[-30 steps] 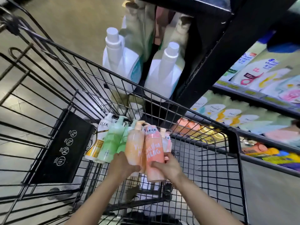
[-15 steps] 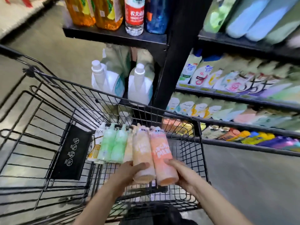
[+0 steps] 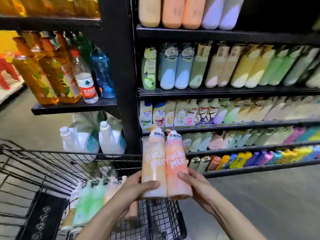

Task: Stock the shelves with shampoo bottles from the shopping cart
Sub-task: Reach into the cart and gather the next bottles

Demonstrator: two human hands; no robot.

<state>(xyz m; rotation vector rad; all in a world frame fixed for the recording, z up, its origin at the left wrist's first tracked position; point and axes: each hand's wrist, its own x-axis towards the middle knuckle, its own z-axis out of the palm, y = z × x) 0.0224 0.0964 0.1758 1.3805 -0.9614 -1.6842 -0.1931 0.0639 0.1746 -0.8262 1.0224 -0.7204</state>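
Store aisle with a grey floor [image 3: 259, 205] and tall black shelves [image 3: 225, 91] packed with rows of shampoo and body wash in pastel greens, yellows, blues and pinks. Off to the upper left of the grip there's a side shelf [image 3: 74, 106] with amber oil bottles [image 3: 43, 80], a red-label water bottle [image 3: 85, 84] and a blue bottle [image 3: 103, 75]; under it sit big white detergent jugs [image 3: 110, 139].

Both hands are up in front of the lower shelves, each one wrapped round a pump bottle, and the two bottles stand upright and touch side by side. The left hand [image 3: 131, 189] grips the pale orange shampoo bottle [image 3: 153, 163] near its base, thumb across the front. The right hand [image 3: 195, 186] holds the pink shampoo bottle [image 3: 175, 167] the same way, thumb on its lower right side. Both have white block lettering and white pump caps with Chinese text.

Below and left of the grip is the black wire shopping cart [image 3: 52, 167]. Inside it, more bottles lie in a row: a white and gold one [image 3: 73, 205], two light green ones [image 3: 90, 201], and a couple of peach ones [image 3: 110, 189] partly hidden behind the left forearm. A black plastic flap [image 3: 41, 220] with round icons sits at the near-left end of the cart.
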